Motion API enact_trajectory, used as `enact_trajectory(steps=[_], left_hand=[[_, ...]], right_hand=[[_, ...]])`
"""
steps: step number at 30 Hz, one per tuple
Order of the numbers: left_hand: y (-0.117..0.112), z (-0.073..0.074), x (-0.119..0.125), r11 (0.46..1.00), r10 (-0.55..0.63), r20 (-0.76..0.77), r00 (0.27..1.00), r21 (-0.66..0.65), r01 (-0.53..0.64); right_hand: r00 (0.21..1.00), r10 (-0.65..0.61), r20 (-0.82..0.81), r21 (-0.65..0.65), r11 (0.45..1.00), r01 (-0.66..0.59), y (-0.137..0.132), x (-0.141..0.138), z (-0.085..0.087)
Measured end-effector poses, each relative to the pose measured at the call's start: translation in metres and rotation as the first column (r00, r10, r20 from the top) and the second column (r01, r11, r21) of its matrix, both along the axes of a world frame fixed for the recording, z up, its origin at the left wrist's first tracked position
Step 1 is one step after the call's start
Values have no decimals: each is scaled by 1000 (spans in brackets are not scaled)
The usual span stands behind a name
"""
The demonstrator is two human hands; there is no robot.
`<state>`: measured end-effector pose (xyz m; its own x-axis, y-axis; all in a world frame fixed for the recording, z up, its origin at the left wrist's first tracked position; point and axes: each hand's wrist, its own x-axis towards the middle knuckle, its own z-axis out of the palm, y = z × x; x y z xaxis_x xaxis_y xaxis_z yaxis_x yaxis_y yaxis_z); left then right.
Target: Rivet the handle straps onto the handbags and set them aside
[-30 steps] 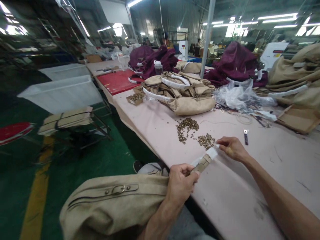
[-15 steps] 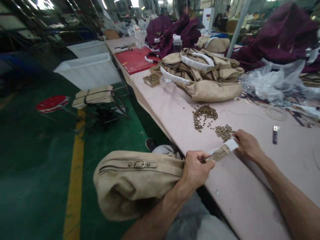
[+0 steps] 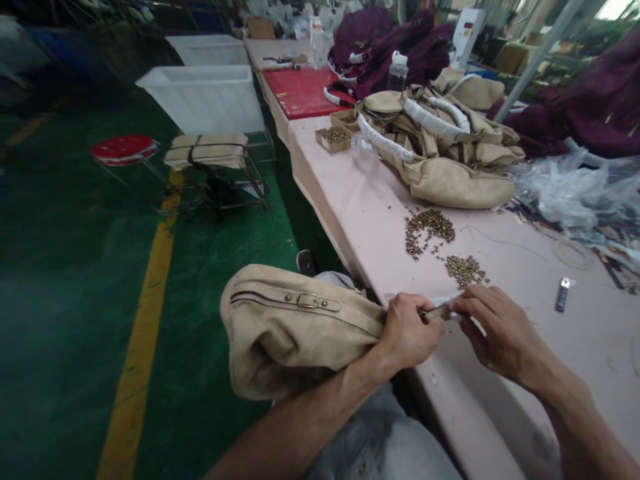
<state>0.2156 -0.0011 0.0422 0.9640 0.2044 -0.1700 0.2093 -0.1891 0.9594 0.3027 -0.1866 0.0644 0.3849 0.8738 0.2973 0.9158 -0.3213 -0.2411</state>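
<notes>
A beige bag point(image 3: 300, 333) with a zip and a small buckle tab hangs off the table's edge over my lap. My left hand point(image 3: 413, 330) is closed around the bag's strap point(image 3: 437, 311) near where it leaves the body. Just to the right, my right hand point(image 3: 495, 327) pinches the same strap close to its white wrapping, fingers bent over it. Whether a small rivet is between those fingers is hidden. Beyond the hands lie two piles of small brass-coloured rivets, a nearer pile point(image 3: 465, 270) and a farther pile point(image 3: 429, 230).
More beige bags point(image 3: 460, 180) are heaped on the table point(image 3: 360, 200), beside small boxes of rivets point(image 3: 334, 139). A lighter-like object point(image 3: 563, 295) lies at right, near clear plastic point(image 3: 570, 187). On the floor stand a red stool point(image 3: 124, 149) and white bins point(image 3: 205, 97).
My right hand has moved from the rivet pile's edge back onto the strap beside my left hand. The strap's white-wrapped end is now mostly covered. The view has turned slightly left.
</notes>
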Motion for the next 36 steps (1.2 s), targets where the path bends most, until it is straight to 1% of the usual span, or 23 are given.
enact_trajectory(steps=[4, 8, 11, 17, 20, 22, 25, 30, 33, 36], left_hand=[[-2, 1, 0, 1000, -7, -2, 1000, 15, 7], [-4, 0, 1, 998, -30, 40, 999, 50, 28], [-4, -2, 2, 997, -48, 59, 997, 62, 45], [-5, -3, 1, 996, -61, 45, 997, 70, 58], [-5, -4, 0, 993, -82, 60, 995, 87, 77], [-6, -5, -1, 991, -97, 72, 993, 102, 90], [-7, -3, -3, 984, -112, 98, 989, 146, 97], [-10, 2, -6, 961, -157, 144, 977, 249, 118], [-12, 2, -9, 948, -180, 207, 962, 298, 113], [-15, 0, -12, 913, -215, 194, 957, 387, 127]], right_hand=[[999, 41, -4, -31, 999, -41, 0, 0, -3], [999, 49, -17, -60, 997, -50, 2, -3, -3], [997, 63, -34, -46, 997, -65, 3, -3, -2], [992, 81, -96, -19, 996, -83, 0, 0, -1], [984, 97, -148, 13, 995, -96, -2, 2, 0], [977, 82, -199, 44, 996, -74, -2, 3, 0], [953, 26, -302, 62, 998, -7, -4, 4, -1], [877, -24, -481, 58, 997, 59, -6, 7, -1], [860, -9, -511, 66, 997, 50, -6, 7, 1], [858, -11, -513, 34, 999, 33, -7, 7, 2]])
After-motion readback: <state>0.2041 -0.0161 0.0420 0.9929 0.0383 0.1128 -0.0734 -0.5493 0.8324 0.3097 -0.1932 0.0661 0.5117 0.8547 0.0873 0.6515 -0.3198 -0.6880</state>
